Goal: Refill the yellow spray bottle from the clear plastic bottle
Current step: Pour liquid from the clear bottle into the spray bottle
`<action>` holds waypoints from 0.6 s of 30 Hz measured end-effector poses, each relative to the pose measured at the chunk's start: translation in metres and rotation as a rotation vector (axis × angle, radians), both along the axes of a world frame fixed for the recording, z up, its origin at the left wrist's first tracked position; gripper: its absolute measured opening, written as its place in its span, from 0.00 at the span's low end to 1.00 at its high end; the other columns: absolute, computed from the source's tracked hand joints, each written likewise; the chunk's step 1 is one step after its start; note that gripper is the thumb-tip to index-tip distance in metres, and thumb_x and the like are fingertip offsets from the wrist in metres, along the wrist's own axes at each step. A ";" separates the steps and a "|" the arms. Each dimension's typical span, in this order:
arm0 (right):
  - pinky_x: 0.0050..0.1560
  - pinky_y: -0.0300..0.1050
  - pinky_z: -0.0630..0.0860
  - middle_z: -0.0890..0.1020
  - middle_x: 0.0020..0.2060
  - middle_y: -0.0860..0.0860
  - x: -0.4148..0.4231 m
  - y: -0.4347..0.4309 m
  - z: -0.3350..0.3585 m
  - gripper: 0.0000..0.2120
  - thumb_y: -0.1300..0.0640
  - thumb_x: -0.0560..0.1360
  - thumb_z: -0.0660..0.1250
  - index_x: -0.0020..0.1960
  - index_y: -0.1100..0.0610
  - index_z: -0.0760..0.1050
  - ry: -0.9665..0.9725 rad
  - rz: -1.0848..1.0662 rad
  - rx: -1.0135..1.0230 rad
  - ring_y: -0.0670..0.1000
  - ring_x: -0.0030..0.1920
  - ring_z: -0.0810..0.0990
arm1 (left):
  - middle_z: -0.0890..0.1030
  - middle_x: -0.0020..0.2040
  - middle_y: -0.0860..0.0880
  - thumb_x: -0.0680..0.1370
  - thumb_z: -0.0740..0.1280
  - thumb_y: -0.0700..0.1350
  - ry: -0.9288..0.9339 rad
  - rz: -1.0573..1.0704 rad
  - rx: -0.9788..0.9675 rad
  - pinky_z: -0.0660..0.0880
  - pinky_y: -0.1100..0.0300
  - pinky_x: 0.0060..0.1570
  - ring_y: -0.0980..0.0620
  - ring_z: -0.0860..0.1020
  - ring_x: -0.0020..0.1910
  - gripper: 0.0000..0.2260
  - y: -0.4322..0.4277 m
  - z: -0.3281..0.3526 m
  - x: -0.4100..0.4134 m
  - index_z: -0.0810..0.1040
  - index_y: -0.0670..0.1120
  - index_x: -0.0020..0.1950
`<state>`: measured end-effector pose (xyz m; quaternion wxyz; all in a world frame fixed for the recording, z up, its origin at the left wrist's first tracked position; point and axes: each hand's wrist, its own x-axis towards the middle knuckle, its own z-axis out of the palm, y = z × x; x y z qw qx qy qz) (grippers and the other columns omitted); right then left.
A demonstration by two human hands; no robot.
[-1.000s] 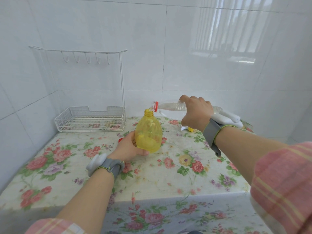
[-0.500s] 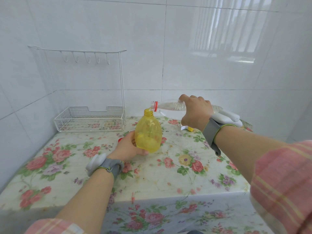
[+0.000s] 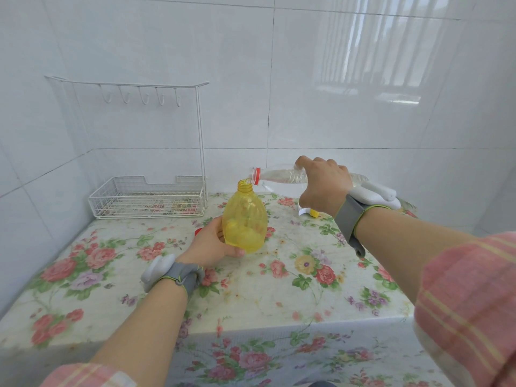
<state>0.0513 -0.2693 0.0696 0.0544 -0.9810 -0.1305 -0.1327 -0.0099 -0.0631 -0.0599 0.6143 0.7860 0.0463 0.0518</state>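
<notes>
You are in the pouring step. The clear plastic bottle (image 3: 279, 175) lies almost level in the air over the far middle of the desk (image 3: 279, 289). Its red-ringed mouth sits just above the open neck of the yellow spray bottle (image 3: 245, 223). A thin run of liquid seems to pass between them, though it is too fine to be sure. The yellow spray bottle stands upright, down and to the left of the clear one. I cannot tell whether its base rests on the desk or hangs just off it. Only its lower part looks filled, so I judge the refill well short of done.

Your left grip (image 3: 212, 244) is wrapped round the lower body of the yellow bottle from the left and near side, thumb at the near base. Your right grip (image 3: 321, 185) is clenched over the middle of the clear bottle from above, knuckles up.

Next, raise the clear bottle's tail a little as it empties and hold its mouth centred over the narrow neck. Any drift sideways would likely wet the cloth. Squeeze lightly, since thin plastic of that sort probably buckles. A white and yellow part, perhaps the spray head (image 3: 307, 212), lies on the desk beyond your right wrist, mostly hidden.
</notes>
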 end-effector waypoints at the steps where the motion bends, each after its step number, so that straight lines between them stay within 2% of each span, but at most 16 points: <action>1: 0.62 0.47 0.66 0.76 0.58 0.50 0.000 0.000 0.000 0.32 0.62 0.68 0.71 0.68 0.46 0.65 -0.001 -0.001 0.001 0.55 0.61 0.72 | 0.76 0.56 0.49 0.62 0.75 0.29 0.001 0.001 0.002 0.72 0.56 0.57 0.50 0.75 0.57 0.35 0.000 0.000 0.000 0.67 0.42 0.66; 9: 0.62 0.47 0.66 0.76 0.58 0.50 -0.002 -0.001 0.001 0.30 0.62 0.69 0.69 0.67 0.46 0.66 -0.005 0.006 0.005 0.55 0.61 0.72 | 0.76 0.51 0.55 0.63 0.75 0.29 0.006 0.006 0.011 0.72 0.56 0.57 0.50 0.75 0.55 0.34 -0.001 0.003 -0.002 0.68 0.43 0.65; 18: 0.61 0.46 0.66 0.76 0.56 0.50 -0.001 0.000 0.000 0.30 0.62 0.68 0.70 0.67 0.46 0.66 -0.011 -0.003 0.001 0.54 0.60 0.72 | 0.76 0.55 0.49 0.63 0.75 0.29 0.008 0.015 0.013 0.72 0.57 0.57 0.50 0.76 0.55 0.35 -0.002 0.003 -0.002 0.67 0.42 0.66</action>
